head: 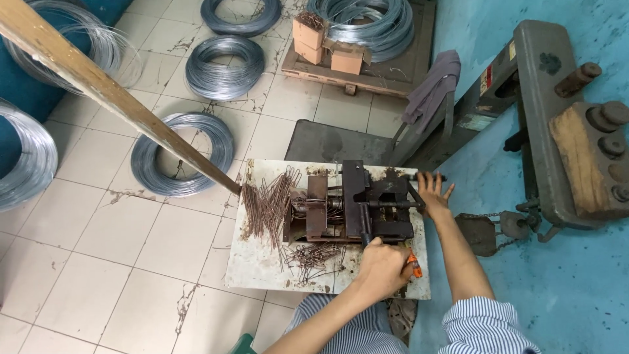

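A dark metal wire-bending jig (367, 200) sits on a small stained white table (255, 262). My left hand (383, 265) is closed at the jig's front edge around the lower end of a black lever (362, 219); an orange-handled tool (414, 265) sticks out of the same fist. My right hand (432, 191) rests on the right side of the jig by a thin horizontal rod (419, 177), fingers spread. Rusty bent wire pieces (265, 206) lie piled left of the jig, and more (314, 257) lie in front of it.
Coils of grey wire (182, 154) (224, 67) lie on the tiled floor to the left. A long wooden beam (118, 98) slants down to the table's left corner. Cardboard boxes (327, 46) stand on a pallet at the back. A heavy grey machine (563, 131) stands on the right.
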